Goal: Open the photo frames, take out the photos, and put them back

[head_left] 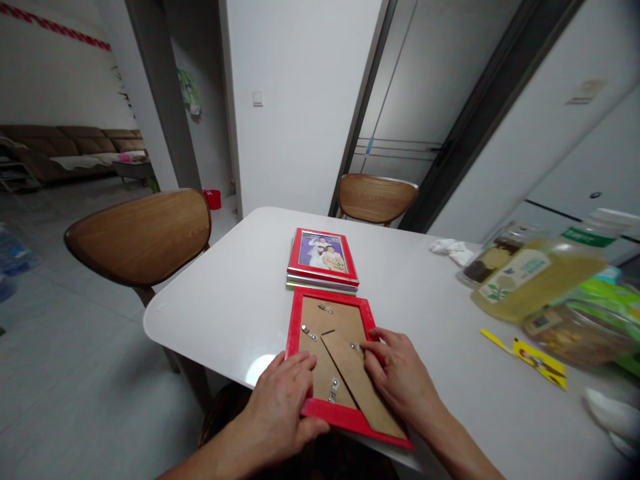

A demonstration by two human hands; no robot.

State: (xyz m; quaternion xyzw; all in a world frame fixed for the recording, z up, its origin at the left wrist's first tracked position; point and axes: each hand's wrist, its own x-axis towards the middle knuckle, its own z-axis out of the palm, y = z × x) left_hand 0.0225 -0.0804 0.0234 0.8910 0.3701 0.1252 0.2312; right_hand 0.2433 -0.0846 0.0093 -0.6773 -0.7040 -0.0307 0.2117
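Nearest the camera, the left hand (287, 400) lies over the lower left part of a red frame (295, 327), its fingers close together and its thumb set apart on the bottom rim. The right hand (400, 370) is at the right rim, fingers bent, fingertips at the right-hand metal clip (357, 347); whether they are pinched shut on it cannot be told.

The frame lies back side up at the near edge of a white table (240, 280). Four metal clips are visible around its brown backing board (346, 315), which carries a slanting support flap (345, 353).

To the right, a yellow item (540, 363) with a printed pattern lies flat on the tabletop. Near it stand a clear container (575, 330) with brownish contents and a green package (613, 300), both blurred. Just beyond is a large bottle (530, 277) of yellow liquid, beside a jar (493, 257) with dark and pale contents.

Directly beyond the frame sits a stack of frames (323, 283); the top one is red-rimmed, face up, and shows a photo (323, 253) of people. Crumpled white tissue (453, 251) lies near the far right edge.

One wooden chair (145, 233) stands at the left side, another (377, 198) at the far side. Farther off are a red bucket (213, 199) and a brown sofa (65, 150).
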